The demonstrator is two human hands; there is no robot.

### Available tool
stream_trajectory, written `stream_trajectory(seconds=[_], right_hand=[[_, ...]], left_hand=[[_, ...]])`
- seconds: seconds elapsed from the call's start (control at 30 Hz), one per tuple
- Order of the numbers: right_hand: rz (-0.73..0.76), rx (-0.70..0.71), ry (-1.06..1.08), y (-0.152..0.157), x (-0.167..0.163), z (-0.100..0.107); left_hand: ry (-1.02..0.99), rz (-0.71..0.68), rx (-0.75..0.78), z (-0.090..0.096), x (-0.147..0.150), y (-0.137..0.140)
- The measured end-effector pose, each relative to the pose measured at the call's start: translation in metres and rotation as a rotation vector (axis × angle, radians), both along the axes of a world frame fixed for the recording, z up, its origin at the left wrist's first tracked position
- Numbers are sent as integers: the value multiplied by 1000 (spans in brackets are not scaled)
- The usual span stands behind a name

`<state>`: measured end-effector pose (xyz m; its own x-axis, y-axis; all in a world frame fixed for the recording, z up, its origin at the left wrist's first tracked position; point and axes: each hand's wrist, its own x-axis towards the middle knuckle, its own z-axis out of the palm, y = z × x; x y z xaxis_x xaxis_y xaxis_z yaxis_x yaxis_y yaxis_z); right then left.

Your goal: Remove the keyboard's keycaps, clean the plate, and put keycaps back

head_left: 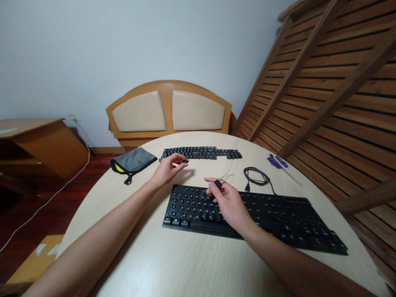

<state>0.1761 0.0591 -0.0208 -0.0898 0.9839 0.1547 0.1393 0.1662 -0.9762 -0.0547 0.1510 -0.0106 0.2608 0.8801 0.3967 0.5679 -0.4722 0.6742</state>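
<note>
Between the fingertips of my left hand (169, 168) is a small black keycap (185, 161), held above the table just in front of the laid-out keycaps (188, 152). My right hand (230, 204) grips a wire keycap puller (218, 183) by its dark middle, with thin wire loops sticking out at both ends. Below that hand lies a black keyboard (192, 206), most of its left part stripped to bare switches. A few caps still sit along its bottom row. My right hand and forearm hide part of the keyboard's middle.
A grey and yellow cloth (134, 160) lies at the table's left. Right of centre rests a coiled black cable (256, 176), and beyond it a purple brush-like tool (276, 162). The round table (148, 255) stands before a wooden headboard (168, 93); slatted wood (324, 82) leans at right.
</note>
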Motion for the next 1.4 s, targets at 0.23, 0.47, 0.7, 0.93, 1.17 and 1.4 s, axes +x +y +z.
stream_trajectory(seconds=[0.23,0.47,0.7,0.93,1.17,1.4], right_hand=[[-7,-2,24,0,-1,1],[-8,-10,26,1,-2,1],[-10,-4,21,0,-2,1],[-6,-2,23,-1,-2,2],[-6,-10,26,0,-2,1],[-2,-9,22,-1,-2,2]], left_hand=[[276,193,101,3,-19,20],[406,262,184,-18,-26,36],[480,133,246,-29,-31,37],[526,81,284,-31,-35,39],[587,84,281,-28,-37,39],[638,79,296,-25,-35,35]])
